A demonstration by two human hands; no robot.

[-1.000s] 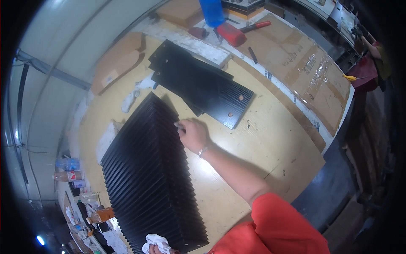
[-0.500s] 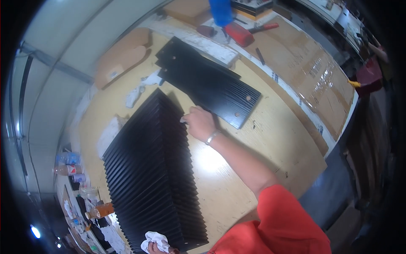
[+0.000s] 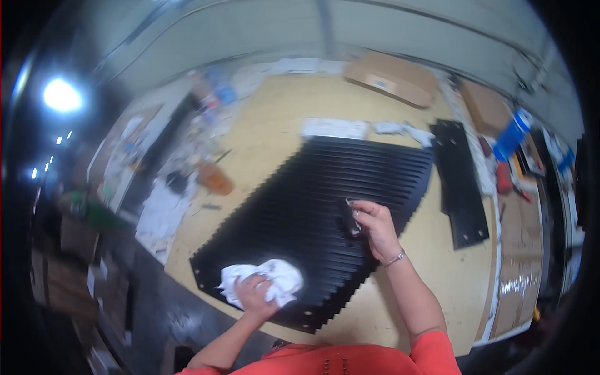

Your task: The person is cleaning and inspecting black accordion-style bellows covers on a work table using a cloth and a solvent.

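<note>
A large black pleated bellows cover lies slanting across the pale table, its ribs running crosswise. On its near left part rests a crumpled white cloth. My left hand presses on this cloth and grips it, its fingers partly sunk in the folds. Over the cover's right part, my right hand pinches a small dark piece with pale edges; its kind is unclear. A narrower stack of black ribbed covers with holes at the ends lies to the right.
Beyond the cover lie a white block and a brown cardboard piece. An orange-brown bottle is to the left. A blue bottle, a red-headed tool and taped cardboard line the right side.
The view has swung left. My right hand has moved from beside the cover's far end to above its ribs, where a dark piece now shows. My left hand remains on the white cloth, now spread wider.
</note>
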